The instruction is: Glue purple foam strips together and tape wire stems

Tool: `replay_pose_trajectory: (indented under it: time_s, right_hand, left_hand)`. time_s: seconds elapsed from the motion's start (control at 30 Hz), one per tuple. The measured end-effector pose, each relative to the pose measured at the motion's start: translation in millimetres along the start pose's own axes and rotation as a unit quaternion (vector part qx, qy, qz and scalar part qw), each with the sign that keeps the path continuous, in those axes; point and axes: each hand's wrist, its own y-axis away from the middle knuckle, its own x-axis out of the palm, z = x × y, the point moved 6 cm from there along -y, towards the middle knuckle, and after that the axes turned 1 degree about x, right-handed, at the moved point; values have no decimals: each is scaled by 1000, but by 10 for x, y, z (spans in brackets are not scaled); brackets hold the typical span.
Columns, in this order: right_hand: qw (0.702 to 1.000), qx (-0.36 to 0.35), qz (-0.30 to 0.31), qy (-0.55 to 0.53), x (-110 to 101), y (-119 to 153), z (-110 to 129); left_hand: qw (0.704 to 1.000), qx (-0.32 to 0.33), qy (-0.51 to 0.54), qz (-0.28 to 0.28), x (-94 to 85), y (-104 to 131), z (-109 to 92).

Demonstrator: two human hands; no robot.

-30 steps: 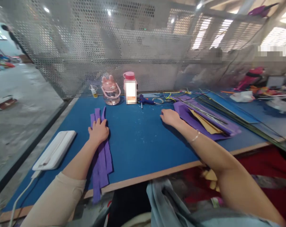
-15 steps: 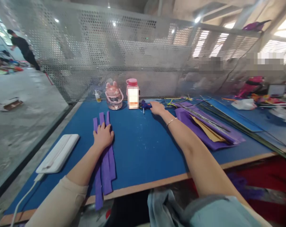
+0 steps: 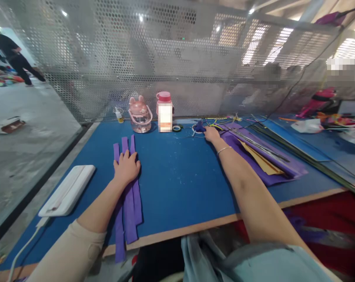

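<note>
My left hand [image 3: 127,167] lies flat with its fingers spread on three long purple fabric strips [image 3: 131,219]. The strips run side by side toward me, and their lower ends hang past the table's front edge. At the back of the table my right hand [image 3: 212,134] is closed at a small dark blue item [image 3: 199,126], whose kind is not clear. A whitish ring [image 3: 194,130] shows beside that item. A roll of dark tape [image 3: 176,128] lies to the left of it, by the pink-capped bottle [image 3: 165,113].
A pink-lidded jug [image 3: 140,115] and a small glue bottle [image 3: 119,116] stand at the back. A white power bank [image 3: 67,190] with a cable lies left. Purple sheets [image 3: 259,172] and long green stems [image 3: 309,162] lie right. Perforated metal panels [image 3: 130,47] border the back.
My right hand has moved right along the table's back, and the dark blue item has shifted with it. The tape roll by the bottle is now uncovered. My left hand stays on the strips.
</note>
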Motion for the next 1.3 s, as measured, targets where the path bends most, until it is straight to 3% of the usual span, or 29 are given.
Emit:
replay_pose_trajectory:
  time_s: [0.13, 0.27, 0.37, 0.4, 0.47, 0.57, 0.67, 0.77, 0.9, 1.07, 1.2, 1.3]
  right_hand:
    - [999, -22, -33, 1, -291, 378, -77]
    - [999, -26, -11, 15, -568, 1258, -334]
    - [993, -44, 103, 47, -445, 2155, -588]
    - [991, -33, 111, 61, -393, 2413, -679]
    - [995, -14, 64, 69, -335, 2765, -799]
    - [998, 29, -9, 57, -313, 2851, -858]
    - [996, 61, -59, 23, -398, 2534, -799]
    - [995, 98, 0, 20, -388, 2108, -697]
    - [997, 62, 55, 5, -283, 1790, -321]
    - [992, -88, 80, -44, -190, 1901, 608]
    - [974, -187, 70, -108, -301, 1966, 1404]
    - [945, -256, 31, -203, -386, 1851, 2023]
  left_hand:
    - [1000, -4, 2, -3, -74, 24, -15]
    - [998, 2, 10, -58, -220, 49, -36]
    - [996, 26, 32, -74, -258, 57, -73]
    - [996, 35, 38, -75, -258, 59, -89]
    - [995, 50, 50, -76, -256, 69, -125]
    - [993, 64, 69, -77, -259, 89, -173]
    - [991, 77, 85, -73, -260, 100, -204]
    - [989, 87, 95, -71, -247, 93, -208]
    - [986, 97, 113, -70, -186, 72, -199]
    - [955, 59, 266, -115, -123, 4, -107]
    - [919, -21, 335, -209, -226, -93, 137]
    - [858, -82, 365, -351, -446, -70, 428]
